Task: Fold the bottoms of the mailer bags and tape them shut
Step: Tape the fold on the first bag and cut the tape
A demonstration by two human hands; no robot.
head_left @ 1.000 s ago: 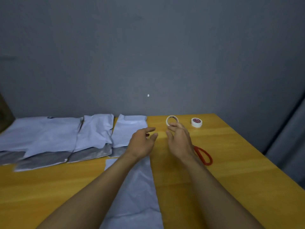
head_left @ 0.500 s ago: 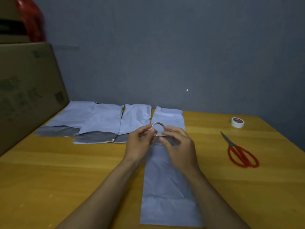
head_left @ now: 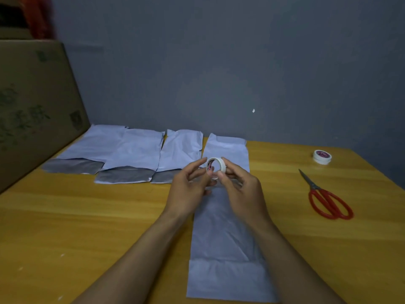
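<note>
Both forearms extend forward over the central mailer bag (head_left: 223,238) (near end folded up). Right hand (head_left: 243,189) pinches the tape roll (head_left: 222,166) above the bag; left hand (head_left: 188,189) thumb and forefinger grip the roll's left edge.

Table (head_left: 87,216) yellow-orange, darker wood-grain streaks. Long mailer bag (head_left: 223,238) at centre bottom plain pale bluish white. Row of mailer bags (head_left: 140,150) left of centre same white, flaps (head_left: 122,175) at their lower ends silvery grey. Tape roll (head_left: 222,165) at centre white, red-pink print on inner core. Spare tape roll (head_left: 322,160) at right white, red-pink label inside. Scissors (head_left: 316,188) at right: red handles, grey blades. Cardboard box (head_left: 32,106) at left brown, dark green print. Wall (head_left: 219,62) dull blue-grey, one white speck (head_left: 253,110). Blurred red-orange thing (head_left: 37,16) upper left
</note>
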